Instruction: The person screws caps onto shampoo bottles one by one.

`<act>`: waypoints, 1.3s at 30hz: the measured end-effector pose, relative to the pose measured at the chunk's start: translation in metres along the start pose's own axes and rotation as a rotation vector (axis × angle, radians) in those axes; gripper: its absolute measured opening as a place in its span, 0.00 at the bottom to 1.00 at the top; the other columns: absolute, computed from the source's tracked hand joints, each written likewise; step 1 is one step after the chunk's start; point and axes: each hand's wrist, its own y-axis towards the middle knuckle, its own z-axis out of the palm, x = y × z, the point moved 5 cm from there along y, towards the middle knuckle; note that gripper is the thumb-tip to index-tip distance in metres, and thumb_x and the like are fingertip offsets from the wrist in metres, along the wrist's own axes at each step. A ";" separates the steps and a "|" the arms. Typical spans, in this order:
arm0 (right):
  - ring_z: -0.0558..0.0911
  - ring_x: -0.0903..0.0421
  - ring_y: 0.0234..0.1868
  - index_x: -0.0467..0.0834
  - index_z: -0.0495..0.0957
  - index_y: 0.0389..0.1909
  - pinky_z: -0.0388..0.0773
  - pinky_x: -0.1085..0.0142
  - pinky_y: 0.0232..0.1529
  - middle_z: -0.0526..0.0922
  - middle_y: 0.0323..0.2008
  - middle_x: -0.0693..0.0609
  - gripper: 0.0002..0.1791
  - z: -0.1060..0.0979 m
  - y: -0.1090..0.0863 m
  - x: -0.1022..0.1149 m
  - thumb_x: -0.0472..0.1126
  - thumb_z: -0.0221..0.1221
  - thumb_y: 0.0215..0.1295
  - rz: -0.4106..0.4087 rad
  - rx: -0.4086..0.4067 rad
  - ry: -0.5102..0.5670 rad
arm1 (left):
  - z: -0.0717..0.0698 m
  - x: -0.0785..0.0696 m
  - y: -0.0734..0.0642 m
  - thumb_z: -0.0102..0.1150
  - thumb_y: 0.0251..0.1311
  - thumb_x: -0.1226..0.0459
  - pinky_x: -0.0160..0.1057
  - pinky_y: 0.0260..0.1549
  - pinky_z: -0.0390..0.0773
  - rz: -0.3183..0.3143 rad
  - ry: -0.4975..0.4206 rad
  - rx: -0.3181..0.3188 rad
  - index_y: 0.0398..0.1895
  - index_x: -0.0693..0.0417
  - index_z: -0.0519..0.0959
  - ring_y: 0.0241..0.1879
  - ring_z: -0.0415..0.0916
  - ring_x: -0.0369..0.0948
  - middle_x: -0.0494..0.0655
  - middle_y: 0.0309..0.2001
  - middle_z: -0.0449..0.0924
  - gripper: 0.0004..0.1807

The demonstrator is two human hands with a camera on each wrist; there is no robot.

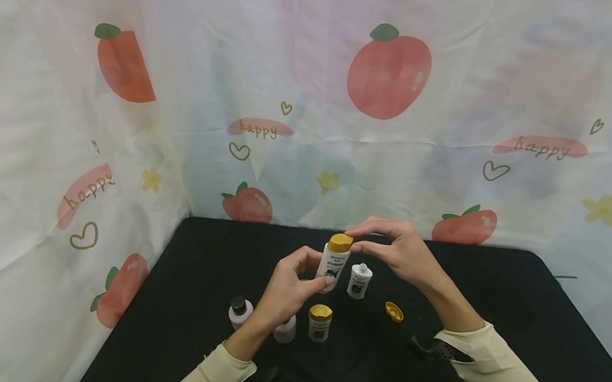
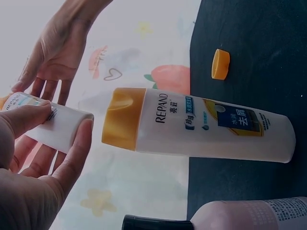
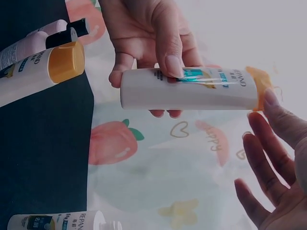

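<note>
Above the black table, my left hand [image 1: 286,283] grips a white shampoo bottle [image 1: 331,264] by its body, thumb across the front label. The bottle is raised and slightly tilted, its yellow flip-top cap [image 1: 340,243] uppermost. My right hand [image 1: 405,249] pinches that cap at the edge between thumb and index finger. In the right wrist view its other fingers are spread apart from the bottle. Just beyond the hands stands an uncapped white bottle [image 1: 359,282] with its nozzle bare. A loose yellow cap [image 1: 394,312] lies on the table to its right.
Nearer me stands another white bottle [image 1: 320,324] with a yellow cap on. Left of it is a pink bottle [image 1: 285,332], partly hidden by my left forearm, and a black-capped pink bottle [image 1: 240,313]. A printed cloth [image 1: 312,70] hangs behind the black table [image 1: 220,250].
</note>
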 end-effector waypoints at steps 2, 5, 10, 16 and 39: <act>0.82 0.56 0.46 0.45 0.87 0.48 0.80 0.65 0.52 0.86 0.44 0.52 0.17 -0.001 0.000 0.001 0.25 0.66 0.61 -0.022 -0.002 0.018 | -0.001 0.001 0.000 0.72 0.60 0.66 0.40 0.45 0.85 -0.003 -0.013 -0.003 0.52 0.47 0.79 0.49 0.83 0.39 0.43 0.49 0.84 0.18; 0.82 0.56 0.45 0.43 0.88 0.44 0.80 0.67 0.51 0.87 0.41 0.51 0.16 -0.001 0.000 0.002 0.23 0.66 0.60 -0.049 -0.002 0.043 | -0.001 0.001 0.000 0.72 0.60 0.67 0.38 0.40 0.86 -0.006 -0.032 -0.004 0.52 0.48 0.79 0.50 0.83 0.41 0.44 0.49 0.84 0.18; 0.82 0.56 0.46 0.48 0.86 0.39 0.78 0.67 0.55 0.86 0.40 0.53 0.15 0.002 0.002 0.002 0.25 0.68 0.59 -0.048 -0.014 0.023 | 0.001 -0.001 0.001 0.72 0.60 0.66 0.38 0.44 0.86 0.001 -0.012 -0.004 0.52 0.48 0.79 0.50 0.83 0.40 0.44 0.49 0.83 0.18; 0.83 0.58 0.45 0.50 0.84 0.43 0.79 0.66 0.53 0.85 0.40 0.56 0.14 0.004 0.001 0.000 0.31 0.70 0.60 0.055 -0.046 -0.019 | 0.002 -0.002 0.001 0.72 0.60 0.65 0.45 0.52 0.83 0.003 0.006 -0.011 0.51 0.48 0.79 0.50 0.83 0.38 0.42 0.48 0.83 0.18; 0.84 0.58 0.48 0.47 0.84 0.46 0.78 0.67 0.55 0.86 0.42 0.53 0.13 0.002 0.001 0.000 0.31 0.68 0.63 0.102 -0.080 -0.039 | 0.001 -0.003 0.000 0.72 0.60 0.68 0.46 0.52 0.82 0.005 0.019 -0.017 0.56 0.49 0.79 0.49 0.83 0.39 0.44 0.49 0.83 0.21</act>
